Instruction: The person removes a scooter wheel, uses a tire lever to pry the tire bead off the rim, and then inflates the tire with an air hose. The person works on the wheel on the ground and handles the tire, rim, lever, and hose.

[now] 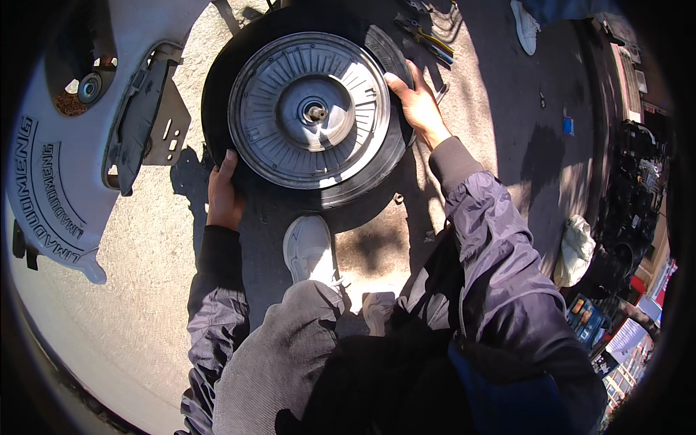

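Note:
A wheel with a black tire (pixel 377 156) and a ribbed grey metal hub (pixel 254 119) is in front of me, its short axle (pixel 317 113) pointing up at the centre. My left hand (pixel 226 194) is closed on the tire's near left edge, thumb on top and fingers mostly hidden at the side. On the right side my right hand (pixel 420 107) grips the tire, its thumb lying over the sidewall toward the hub. The far part of the tire is in dark shade.
At left stands a pale vehicle body panel (pixel 72 174) with a dark slotted metal bracket (pixel 163 119). Pliers (pixel 431 45) lie beyond my right hand. A small nut (pixel 398 198) sits near the tire. Farther right are a white cloth bag (pixel 576 250), a blue box (pixel 568 125) and another person's shoe (pixel 525 27).

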`<state>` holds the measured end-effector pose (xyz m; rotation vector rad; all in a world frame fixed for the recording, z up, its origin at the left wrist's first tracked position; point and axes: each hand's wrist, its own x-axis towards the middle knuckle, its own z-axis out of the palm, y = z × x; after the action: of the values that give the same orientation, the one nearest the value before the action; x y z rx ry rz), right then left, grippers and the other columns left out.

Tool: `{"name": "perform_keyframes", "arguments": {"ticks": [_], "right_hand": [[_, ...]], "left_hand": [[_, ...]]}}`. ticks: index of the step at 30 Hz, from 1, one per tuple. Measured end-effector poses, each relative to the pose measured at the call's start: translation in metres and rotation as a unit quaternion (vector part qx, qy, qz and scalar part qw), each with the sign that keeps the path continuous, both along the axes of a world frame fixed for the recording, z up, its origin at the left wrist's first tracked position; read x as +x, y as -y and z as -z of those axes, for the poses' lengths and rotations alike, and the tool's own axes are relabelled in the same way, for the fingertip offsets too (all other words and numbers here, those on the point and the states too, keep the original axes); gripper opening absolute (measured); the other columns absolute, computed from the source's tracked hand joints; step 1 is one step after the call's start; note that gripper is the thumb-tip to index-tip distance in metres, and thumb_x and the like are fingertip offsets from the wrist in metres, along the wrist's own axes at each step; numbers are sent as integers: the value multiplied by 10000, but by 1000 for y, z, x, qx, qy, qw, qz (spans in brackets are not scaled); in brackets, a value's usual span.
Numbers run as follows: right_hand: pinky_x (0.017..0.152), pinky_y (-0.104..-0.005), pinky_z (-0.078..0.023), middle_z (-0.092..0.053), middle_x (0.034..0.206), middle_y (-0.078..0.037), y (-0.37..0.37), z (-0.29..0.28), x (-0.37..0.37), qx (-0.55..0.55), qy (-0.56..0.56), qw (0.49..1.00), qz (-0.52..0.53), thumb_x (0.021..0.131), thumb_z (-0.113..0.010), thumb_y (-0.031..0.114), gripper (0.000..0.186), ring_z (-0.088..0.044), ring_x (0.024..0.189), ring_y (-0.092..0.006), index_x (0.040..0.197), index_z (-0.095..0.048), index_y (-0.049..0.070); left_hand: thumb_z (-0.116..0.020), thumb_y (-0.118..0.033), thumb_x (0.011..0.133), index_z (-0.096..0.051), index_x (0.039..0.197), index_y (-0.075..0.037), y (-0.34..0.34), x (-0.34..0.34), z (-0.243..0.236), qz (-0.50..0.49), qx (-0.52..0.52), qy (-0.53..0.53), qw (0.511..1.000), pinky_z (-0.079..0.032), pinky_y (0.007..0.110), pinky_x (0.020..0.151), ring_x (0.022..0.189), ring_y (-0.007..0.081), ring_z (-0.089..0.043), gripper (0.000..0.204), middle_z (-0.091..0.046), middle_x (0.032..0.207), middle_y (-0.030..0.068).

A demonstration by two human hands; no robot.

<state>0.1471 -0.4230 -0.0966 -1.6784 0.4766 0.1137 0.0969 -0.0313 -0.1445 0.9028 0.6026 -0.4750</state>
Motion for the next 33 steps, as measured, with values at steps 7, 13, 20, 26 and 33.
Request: {"name": "perform_keyframes", "arguments": {"ticks": [7, 13, 20, 26, 33], "right_hand": [[1262, -445, -356, -378, 1624, -387, 7, -20, 16, -235, -108, 957, -131, 891, -815, 574, 1207, -438, 1513, -442, 1647, -182, -122], [1124, -446, -495, -577, 1410, -426, -4, -23, 11, -371, -32, 916, -151, 1001, -733, 462, 943, -610, 1347, -467, 1571, -299, -151], [1076, -434, -526, -672, 1276, -404, 1, -19, 9, -306, -29, 943, -131, 973, -754, 447, 861, -687, 1241, -461, 1506, -423, -143], [1153, -445, -471, -639, 1386, -374, -5, -15, -18, -322, -30, 942, -94, 992, -731, 431, 826, -636, 1326, -455, 1532, -414, -107], [1174, -451, -443, -617, 1431, -362, -7, -11, -56, -292, -120, 945, -91, 980, -739, 414, 792, -601, 1366, -459, 1497, -434, -102]], "left_hand": [[-745, -206, 1003, -606, 1398, 67, -3, 0, -7, 8, -59, -7, 998, -572, 415, 1054, 1181, 280, -721, 500, -720, 1325, 174], [-716, -273, 1030, -649, 1369, 16, -1, -9, -4, 27, -19, 43, 999, -579, 414, 1045, 1167, 263, -729, 451, -741, 1302, 142], [-763, -212, 965, -608, 1411, 47, -3, -1, -5, 34, -49, 22, 998, -571, 422, 1061, 1182, 287, -722, 538, -722, 1320, 169], [-764, -210, 976, -595, 1422, 34, -1, 10, -17, 32, -22, 37, 999, -588, 415, 1030, 1157, 273, -727, 536, -732, 1289, 154], [-850, -100, 884, -594, 1411, 47, 6, 20, -36, 30, 41, 59, 997, -604, 395, 983, 1082, 269, -744, 604, -733, 1254, 155]]}}
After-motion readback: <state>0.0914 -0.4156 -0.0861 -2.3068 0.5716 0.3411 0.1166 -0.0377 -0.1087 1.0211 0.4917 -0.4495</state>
